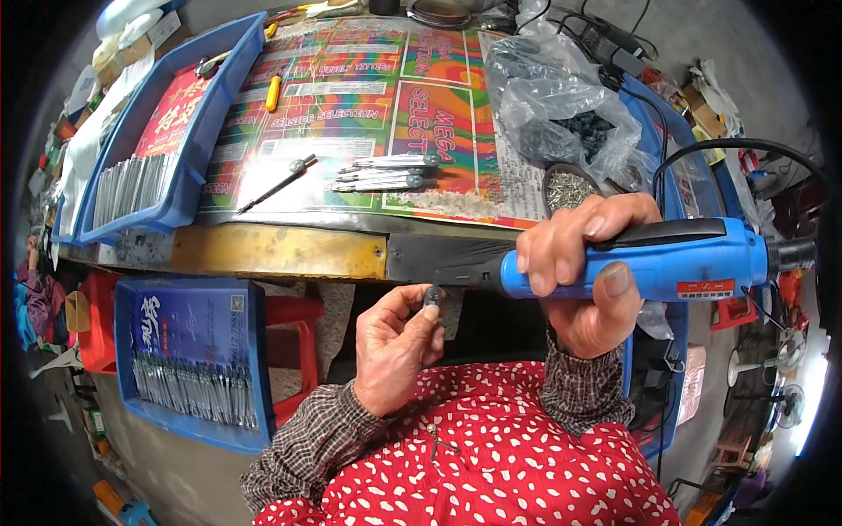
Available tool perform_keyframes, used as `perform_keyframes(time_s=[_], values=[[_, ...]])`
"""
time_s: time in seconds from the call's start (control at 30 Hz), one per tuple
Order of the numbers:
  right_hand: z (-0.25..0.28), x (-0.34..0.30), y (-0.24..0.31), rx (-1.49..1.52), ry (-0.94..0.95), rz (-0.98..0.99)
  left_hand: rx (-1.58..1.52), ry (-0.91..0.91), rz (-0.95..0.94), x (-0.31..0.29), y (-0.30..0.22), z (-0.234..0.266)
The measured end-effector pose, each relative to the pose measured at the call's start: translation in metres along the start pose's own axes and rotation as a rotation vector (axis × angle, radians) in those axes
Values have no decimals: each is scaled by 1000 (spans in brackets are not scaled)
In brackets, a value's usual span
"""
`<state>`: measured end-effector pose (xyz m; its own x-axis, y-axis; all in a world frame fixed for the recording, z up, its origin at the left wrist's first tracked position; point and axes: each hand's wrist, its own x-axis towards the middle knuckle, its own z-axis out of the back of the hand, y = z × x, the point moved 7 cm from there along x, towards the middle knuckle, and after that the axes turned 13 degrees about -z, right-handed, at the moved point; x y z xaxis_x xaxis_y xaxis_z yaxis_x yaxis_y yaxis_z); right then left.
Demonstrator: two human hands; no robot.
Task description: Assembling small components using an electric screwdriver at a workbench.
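My right hand (592, 254) is wrapped round a blue electric screwdriver (671, 267), held level with its dark nose pointing left. Just below that nose, my left hand (395, 342) pinches a small dark round part (431, 296) between thumb and fingers; the rest of the part is hidden. Beyond the table's front edge lie several silvery metal strips (381, 174) in a small pile. To their left rests a thin dark rod with a round joint (294, 167). A small dish of screws (570, 188) sits behind my right hand.
Blue trays of metal strips stand at the left, one on the table (180, 197) and one lower down (263, 386). A clear plastic bag (535, 70) with dark parts lies at the right. A yellow-handled tool (273, 94) and a black cable (745, 145) are also in view.
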<state>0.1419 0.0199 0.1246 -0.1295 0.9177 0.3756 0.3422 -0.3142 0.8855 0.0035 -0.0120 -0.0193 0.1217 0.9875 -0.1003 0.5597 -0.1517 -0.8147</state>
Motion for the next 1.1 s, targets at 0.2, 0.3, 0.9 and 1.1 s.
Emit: perform_keyframes(time_s=[0.2, 0.3, 0.9, 1.1], values=[[1, 0, -3, 154, 41, 53, -130, -22, 116, -1, 9, -8], [2, -1, -3, 135, 48, 71, -132, -38, 142, -1, 10, -9], [-6, -2, -1, -26, 70, 44, -168, -85, 171, 2, 13, -10], [-6, -1, -4, 115, 71, 53, -120, -103, 163, 5, 18, -9]])
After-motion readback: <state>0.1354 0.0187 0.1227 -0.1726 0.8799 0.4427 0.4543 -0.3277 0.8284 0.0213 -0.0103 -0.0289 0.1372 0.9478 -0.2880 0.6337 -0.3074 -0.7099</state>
